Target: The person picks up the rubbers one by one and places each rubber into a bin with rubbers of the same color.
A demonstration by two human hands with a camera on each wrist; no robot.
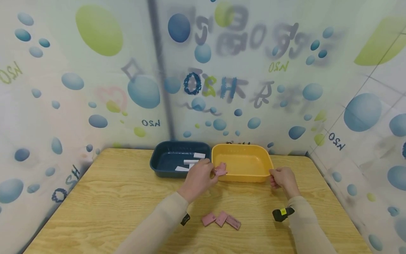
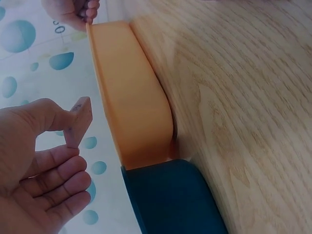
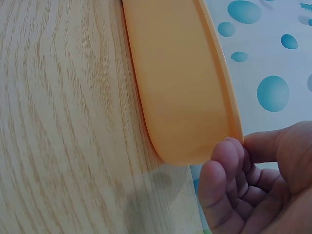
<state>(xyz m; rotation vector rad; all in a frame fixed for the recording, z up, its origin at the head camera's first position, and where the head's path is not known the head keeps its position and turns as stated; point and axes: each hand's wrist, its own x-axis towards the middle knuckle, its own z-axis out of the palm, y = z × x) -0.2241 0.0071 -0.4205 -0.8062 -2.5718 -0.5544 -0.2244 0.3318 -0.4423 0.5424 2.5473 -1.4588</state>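
Note:
My left hand [image 1: 200, 178] pinches a small pink rectangular block [image 2: 79, 122] between thumb and index finger, above the near left rim of the yellow tub [image 1: 242, 177]. A bit of pink shows just behind it in the head view; whether that is a second block I cannot tell. In the left wrist view the other fingers are loosely bent, away from the block. My right hand [image 1: 283, 179] grips the tub's right rim with thumb and fingers. Three more pink blocks [image 1: 221, 218] lie close together on the table, nearer to me.
Touching the yellow tub on its left is a dark blue tub [image 1: 161, 173] holding several white blocks [image 1: 199, 155]. Both stand on the wood-grain table [image 1: 111, 197], near its back edge. A bubble-patterned curtain [image 1: 222, 123] rises right behind them.

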